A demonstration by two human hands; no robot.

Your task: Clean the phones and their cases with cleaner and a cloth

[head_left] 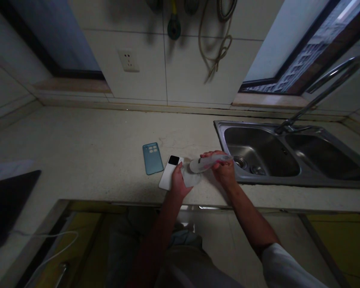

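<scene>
My left hand [180, 182] is closed on a pale, thin, see-through piece [191, 178], whose exact kind I cannot make out. Its thumb lies by the edge of a white phone [168, 176], which rests back up on the counter with a black camera block at its top. My right hand [223, 170] grips a translucent plastic bottle [202, 164] with pinkish marks, tilted over the pale piece; its wide end points left. Left of the phone lies an empty blue-green phone case [153, 159] with camera holes.
A steel double sink [259, 152] with a tall curved faucet [333, 80] is set in the counter [93, 152] to the right. A dark flat object [12, 204] with a white cable [60, 234] is at the left. Tools and a cord [217, 60] hang on the tiled wall.
</scene>
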